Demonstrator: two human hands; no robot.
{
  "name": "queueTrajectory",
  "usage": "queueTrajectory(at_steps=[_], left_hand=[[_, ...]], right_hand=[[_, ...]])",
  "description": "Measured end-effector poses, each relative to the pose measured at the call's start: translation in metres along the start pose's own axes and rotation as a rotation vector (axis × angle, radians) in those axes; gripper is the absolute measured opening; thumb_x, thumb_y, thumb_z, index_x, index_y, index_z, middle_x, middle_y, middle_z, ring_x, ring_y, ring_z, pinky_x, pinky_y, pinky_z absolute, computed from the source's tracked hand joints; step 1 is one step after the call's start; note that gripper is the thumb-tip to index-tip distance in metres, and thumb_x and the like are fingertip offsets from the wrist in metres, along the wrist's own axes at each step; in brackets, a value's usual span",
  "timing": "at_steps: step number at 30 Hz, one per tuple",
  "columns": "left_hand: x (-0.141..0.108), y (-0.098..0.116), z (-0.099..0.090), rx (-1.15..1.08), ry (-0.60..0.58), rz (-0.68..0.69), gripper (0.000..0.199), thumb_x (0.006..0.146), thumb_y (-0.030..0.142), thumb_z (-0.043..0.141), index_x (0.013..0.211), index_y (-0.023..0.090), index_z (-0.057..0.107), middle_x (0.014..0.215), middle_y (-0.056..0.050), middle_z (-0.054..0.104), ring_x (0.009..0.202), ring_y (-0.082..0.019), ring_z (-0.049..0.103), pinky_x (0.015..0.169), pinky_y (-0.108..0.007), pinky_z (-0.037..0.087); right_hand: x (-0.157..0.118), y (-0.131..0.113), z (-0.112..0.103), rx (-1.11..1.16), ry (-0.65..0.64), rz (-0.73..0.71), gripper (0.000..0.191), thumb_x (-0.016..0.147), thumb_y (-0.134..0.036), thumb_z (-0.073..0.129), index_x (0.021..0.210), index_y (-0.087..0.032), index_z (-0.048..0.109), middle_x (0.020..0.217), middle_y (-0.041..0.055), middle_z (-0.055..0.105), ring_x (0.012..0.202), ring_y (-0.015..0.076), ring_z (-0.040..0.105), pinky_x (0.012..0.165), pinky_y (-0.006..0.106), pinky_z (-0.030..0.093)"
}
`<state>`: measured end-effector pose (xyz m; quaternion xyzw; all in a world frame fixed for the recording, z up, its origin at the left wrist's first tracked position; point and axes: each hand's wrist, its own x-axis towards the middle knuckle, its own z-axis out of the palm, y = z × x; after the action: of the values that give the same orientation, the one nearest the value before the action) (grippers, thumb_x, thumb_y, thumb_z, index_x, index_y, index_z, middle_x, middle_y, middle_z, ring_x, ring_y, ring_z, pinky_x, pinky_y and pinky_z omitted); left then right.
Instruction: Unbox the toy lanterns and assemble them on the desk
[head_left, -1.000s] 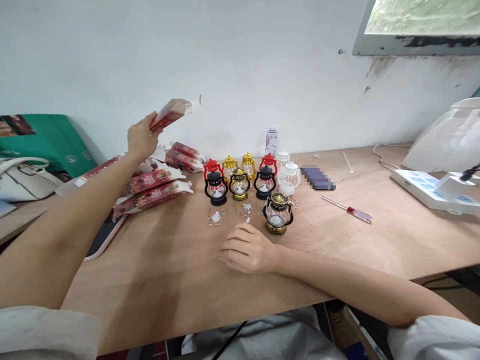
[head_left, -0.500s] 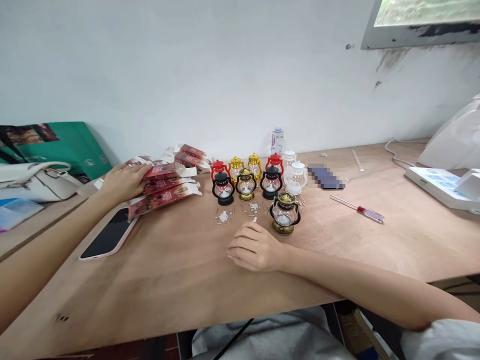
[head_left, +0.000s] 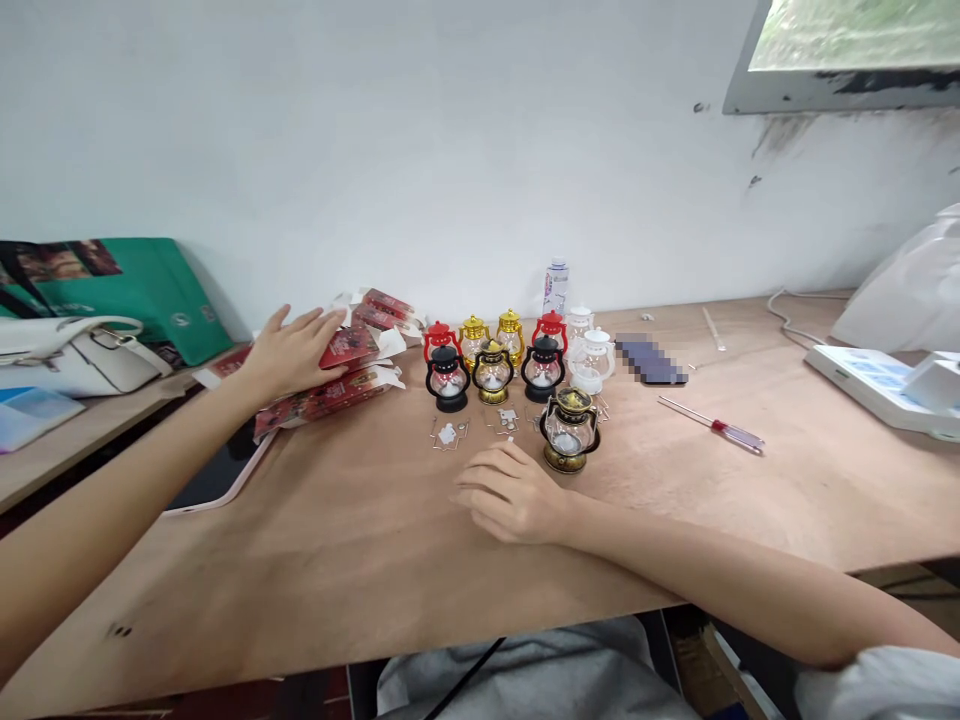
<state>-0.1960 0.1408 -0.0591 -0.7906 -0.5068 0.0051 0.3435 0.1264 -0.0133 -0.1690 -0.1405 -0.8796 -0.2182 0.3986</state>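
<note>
My left hand lies over the red printed boxes on the left, its fingers stretched out and spread. Some of these boxes have open white end flaps, and part of the pile is hidden under the hand. My right hand rests on the table, fingers loosely bent and slightly apart; no object shows in it. Just beyond it stands a bronze-coloured lantern. Behind are more small lanterns, among them a black lantern, a red lantern and a white lantern. Thin wire pieces lie before them.
A phone lies partly under the boxes; a second dark phone is right of the lanterns. Further right are a screwdriver and a white device. A bottle stands by the wall. A white handbag sits left.
My left hand has moved to the right and slightly up over the boxes, and its fingers have spread. The upper boxes have shifted a little. My right hand stays in place.
</note>
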Motion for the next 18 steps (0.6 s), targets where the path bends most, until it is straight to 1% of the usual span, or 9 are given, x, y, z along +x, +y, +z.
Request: queueTrajectory(at_steps=[1, 3, 5, 6, 9, 12, 16, 18], left_hand=[[0.002, 0.003, 0.0, 0.006, -0.033, 0.008, 0.07, 0.085, 0.046, 0.042, 0.145, 0.014, 0.025, 0.144, -0.017, 0.042, 0.134, -0.029, 0.038, 0.114, -0.047, 0.011], [0.005, 0.006, 0.001, 0.02, -0.082, -0.005, 0.055, 0.089, 0.039, 0.035, 0.141, 0.019, 0.034, 0.143, -0.013, 0.045, 0.128, -0.029, 0.045, 0.109, -0.047, 0.022], [0.009, 0.004, 0.001, 0.033, -0.101, -0.045, 0.05, 0.092, 0.035, 0.03, 0.138, 0.018, 0.038, 0.139, -0.015, 0.049, 0.121, -0.031, 0.05, 0.101, -0.046, 0.032], [0.011, 0.001, 0.001, 0.037, -0.101, -0.064, 0.05, 0.092, 0.034, 0.029, 0.137, 0.015, 0.039, 0.136, -0.017, 0.051, 0.119, -0.032, 0.051, 0.097, -0.046, 0.035], [0.017, -0.008, 0.001, 0.042, -0.113, -0.093, 0.048, 0.092, 0.031, 0.029, 0.134, 0.011, 0.041, 0.128, -0.02, 0.056, 0.114, -0.033, 0.053, 0.093, -0.046, 0.038], [0.023, -0.017, 0.004, 0.034, -0.142, -0.106, 0.046, 0.091, 0.03, 0.032, 0.131, 0.009, 0.043, 0.125, -0.021, 0.057, 0.111, -0.034, 0.055, 0.09, -0.046, 0.04], [0.031, -0.02, 0.009, 0.008, -0.186, -0.13, 0.043, 0.09, 0.024, 0.034, 0.126, 0.006, 0.047, 0.12, -0.023, 0.059, 0.107, -0.036, 0.057, 0.086, -0.046, 0.043], [0.032, -0.021, 0.012, -0.018, -0.204, -0.14, 0.042, 0.09, 0.025, 0.035, 0.126, 0.006, 0.046, 0.119, -0.024, 0.059, 0.107, -0.035, 0.057, 0.085, -0.045, 0.044]], right_hand=[[0.0, 0.0, 0.0, -0.003, -0.001, 0.004, 0.01, 0.086, -0.014, 0.052, 0.087, -0.016, 0.061, 0.093, 0.006, 0.068, 0.092, 0.0158, 0.055, 0.079, 0.031, 0.042], [0.0, 0.0, 0.0, -0.008, 0.002, 0.007, 0.01, 0.086, -0.014, 0.051, 0.088, -0.016, 0.06, 0.093, 0.0062, 0.068, 0.092, 0.0159, 0.054, 0.079, 0.031, 0.042], [0.0, 0.0, 0.0, -0.006, 0.011, 0.005, 0.011, 0.086, -0.014, 0.05, 0.088, -0.017, 0.06, 0.092, 0.006, 0.068, 0.091, 0.0158, 0.054, 0.079, 0.031, 0.042], [0.0, 0.0, 0.0, -0.006, 0.016, 0.005, 0.012, 0.086, -0.013, 0.049, 0.088, -0.017, 0.06, 0.092, 0.0059, 0.068, 0.091, 0.0158, 0.054, 0.078, 0.031, 0.042], [0.001, 0.0, 0.0, -0.007, 0.037, 0.002, 0.012, 0.085, -0.013, 0.05, 0.087, -0.016, 0.061, 0.092, 0.0062, 0.068, 0.091, 0.0163, 0.054, 0.078, 0.031, 0.042], [0.001, 0.0, 0.0, -0.004, 0.054, 0.004, 0.012, 0.085, -0.012, 0.05, 0.085, -0.015, 0.061, 0.091, 0.0065, 0.068, 0.091, 0.0169, 0.054, 0.077, 0.031, 0.042], [0.003, -0.001, -0.001, 0.004, 0.061, 0.006, 0.014, 0.085, -0.011, 0.049, 0.082, -0.015, 0.062, 0.09, 0.0056, 0.068, 0.089, 0.0166, 0.054, 0.077, 0.03, 0.043], [0.004, -0.001, -0.002, 0.004, 0.063, 0.008, 0.014, 0.085, -0.012, 0.049, 0.081, -0.015, 0.062, 0.09, 0.0046, 0.069, 0.088, 0.0165, 0.055, 0.077, 0.03, 0.043]])
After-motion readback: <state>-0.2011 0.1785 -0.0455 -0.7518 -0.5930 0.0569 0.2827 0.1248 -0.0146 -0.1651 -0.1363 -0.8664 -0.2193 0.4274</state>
